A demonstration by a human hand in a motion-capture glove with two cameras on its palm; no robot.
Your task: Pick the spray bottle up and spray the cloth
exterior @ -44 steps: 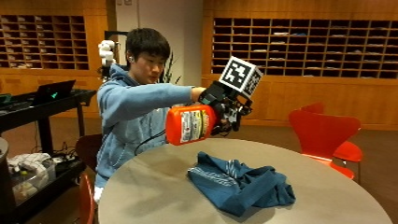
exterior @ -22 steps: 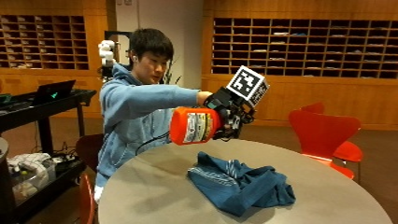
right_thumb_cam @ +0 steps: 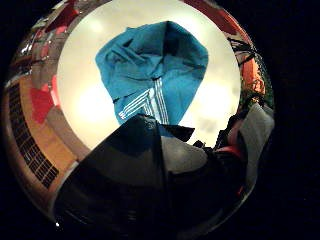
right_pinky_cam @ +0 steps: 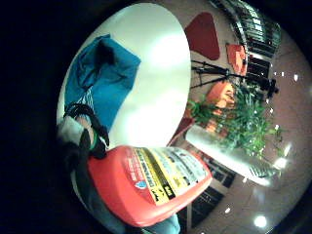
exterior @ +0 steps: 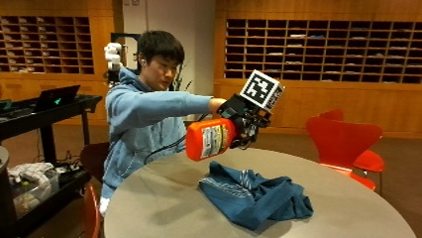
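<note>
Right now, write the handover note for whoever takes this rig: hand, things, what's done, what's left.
Right hand: gloved, grips the orange spray bottle, held in the air above the table.
Blue cloth: lies crumpled on the round table, below and in front of the bottle, apart from it.
Done: bottle picked up and held over the cloth.
Left: spray the cloth. No spray is visible, and I cannot tell whether a finger is on the trigger.
</note>
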